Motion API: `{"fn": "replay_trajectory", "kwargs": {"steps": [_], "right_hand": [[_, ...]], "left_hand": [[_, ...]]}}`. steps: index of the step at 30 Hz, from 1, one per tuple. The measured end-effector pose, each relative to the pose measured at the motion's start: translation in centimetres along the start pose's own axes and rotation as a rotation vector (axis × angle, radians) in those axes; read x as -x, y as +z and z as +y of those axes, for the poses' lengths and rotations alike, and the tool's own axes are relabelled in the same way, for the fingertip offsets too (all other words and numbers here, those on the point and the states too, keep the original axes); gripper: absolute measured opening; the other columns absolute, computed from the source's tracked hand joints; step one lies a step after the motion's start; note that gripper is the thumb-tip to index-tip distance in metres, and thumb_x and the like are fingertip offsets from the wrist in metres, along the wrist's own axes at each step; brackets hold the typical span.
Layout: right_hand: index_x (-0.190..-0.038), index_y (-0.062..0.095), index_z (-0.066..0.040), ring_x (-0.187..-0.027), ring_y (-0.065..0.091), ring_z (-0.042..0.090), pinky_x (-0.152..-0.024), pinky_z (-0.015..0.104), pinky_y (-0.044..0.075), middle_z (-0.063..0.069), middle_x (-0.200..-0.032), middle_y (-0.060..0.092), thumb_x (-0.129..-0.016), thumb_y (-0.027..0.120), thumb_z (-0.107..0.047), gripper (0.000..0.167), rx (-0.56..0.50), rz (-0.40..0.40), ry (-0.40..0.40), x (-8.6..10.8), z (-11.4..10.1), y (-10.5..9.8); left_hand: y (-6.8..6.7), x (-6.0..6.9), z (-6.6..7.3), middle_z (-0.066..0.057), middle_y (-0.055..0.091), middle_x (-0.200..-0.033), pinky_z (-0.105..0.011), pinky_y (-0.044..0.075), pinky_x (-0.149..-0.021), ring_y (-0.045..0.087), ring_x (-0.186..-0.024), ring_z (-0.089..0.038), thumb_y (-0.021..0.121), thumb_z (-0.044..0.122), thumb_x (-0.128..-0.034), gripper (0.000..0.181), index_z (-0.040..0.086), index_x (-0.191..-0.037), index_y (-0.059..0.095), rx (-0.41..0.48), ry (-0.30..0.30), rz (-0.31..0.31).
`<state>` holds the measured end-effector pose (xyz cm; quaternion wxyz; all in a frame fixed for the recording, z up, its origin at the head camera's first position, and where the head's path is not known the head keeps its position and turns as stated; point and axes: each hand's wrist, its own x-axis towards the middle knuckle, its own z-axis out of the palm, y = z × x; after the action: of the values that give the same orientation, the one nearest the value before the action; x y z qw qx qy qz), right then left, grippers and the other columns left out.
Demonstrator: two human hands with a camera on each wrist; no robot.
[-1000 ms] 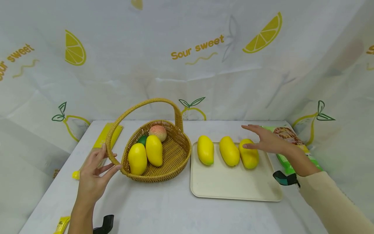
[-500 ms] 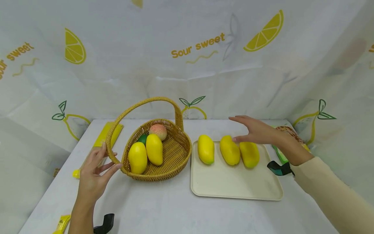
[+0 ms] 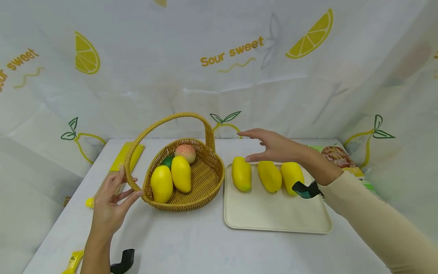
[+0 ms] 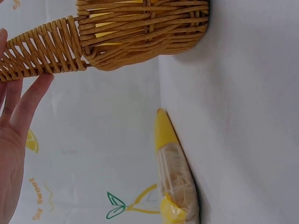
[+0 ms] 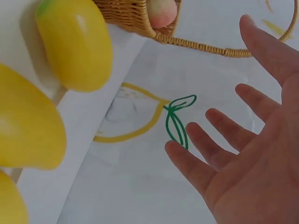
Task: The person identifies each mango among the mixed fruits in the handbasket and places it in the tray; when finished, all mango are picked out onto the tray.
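Observation:
A wicker basket (image 3: 205,179) with a tall arched handle stands left of centre. My left hand (image 3: 111,201) holds the base of that handle between thumb and fingers, as the left wrist view also shows. Inside the basket lie two yellow mangoes (image 3: 161,185), a peach (image 3: 185,153) and a partly hidden green fruit (image 3: 167,162). With fingers spread and nothing in them, my right hand (image 3: 273,146) hovers above the back edge of the cream tray (image 3: 273,217). On the tray lie a left mango (image 3: 241,175), a middle mango (image 3: 269,177) and a right mango (image 3: 291,176), the last partly behind the wrist strap.
A yellow-and-clear package (image 3: 127,158) lies behind my left hand. Near the front left is a small yellow packet (image 3: 73,262). A green snack bag (image 3: 338,158) lies at the back right, partly behind my right arm. A printed white cloth (image 3: 154,87) hangs behind the table.
My right hand has moved left, from over the right mango past the middle one to near the left mango. The left hand keeps its hold on the basket handle.

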<state>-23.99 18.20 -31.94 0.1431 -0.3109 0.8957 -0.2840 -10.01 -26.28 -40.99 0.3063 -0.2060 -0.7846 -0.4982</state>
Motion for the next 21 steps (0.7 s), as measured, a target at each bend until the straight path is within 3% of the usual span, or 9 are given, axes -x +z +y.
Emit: {"fn": "replay_trajectory", "kwargs": {"steps": [5,10,17,21], "right_hand": [[-0.156,0.043,-0.020,-0.140,0.049,0.032,-0.114,0.061,0.050,0.007,-0.159,0.045,-0.093,0.077,-0.034,0.073,-0.061,-0.033,-0.090,-1.4,-1.6,0.6],[-0.152,0.050,-0.023,-0.136,0.056,0.025,-0.113,0.052,0.054,0.002,-0.156,0.051,-0.093,0.076,-0.036,0.066,-0.080,-0.114,-0.113,-3.1,-3.3,1.0],[-0.151,0.050,-0.028,-0.141,0.051,0.024,-0.117,0.051,0.051,-0.002,-0.156,0.049,-0.091,0.076,-0.038,0.066,-0.126,-0.192,-0.125,-5.3,-5.1,1.7],[-0.153,0.047,-0.027,-0.146,0.045,0.027,-0.118,0.053,0.049,-0.002,-0.158,0.045,-0.091,0.077,-0.037,0.069,-0.149,-0.203,-0.144,-6.3,-5.7,2.6]], "left_hand": [[0.0,-0.1,0.1,0.010,0.057,-0.122,-0.012,0.059,-0.087,0.065,-0.112,-0.005,0.078,0.009,-0.0787,0.083,-0.002,-0.151,0.039,-0.010,0.000,-0.001],[0.0,-0.1,0.2,0.010,0.058,-0.121,-0.012,0.059,-0.087,0.065,-0.112,-0.004,0.079,-0.016,-0.0708,0.091,-0.002,-0.151,0.039,-0.021,0.004,-0.002],[0.0,-0.1,0.2,0.009,0.058,-0.121,-0.012,0.059,-0.087,0.065,-0.112,-0.004,0.079,-0.007,-0.0752,0.086,-0.003,-0.151,0.039,-0.003,0.001,0.001],[-0.1,0.0,0.2,0.010,0.058,-0.120,-0.012,0.059,-0.087,0.065,-0.112,-0.004,0.079,-0.013,-0.0732,0.088,-0.003,-0.151,0.040,-0.014,-0.007,0.001]]}}
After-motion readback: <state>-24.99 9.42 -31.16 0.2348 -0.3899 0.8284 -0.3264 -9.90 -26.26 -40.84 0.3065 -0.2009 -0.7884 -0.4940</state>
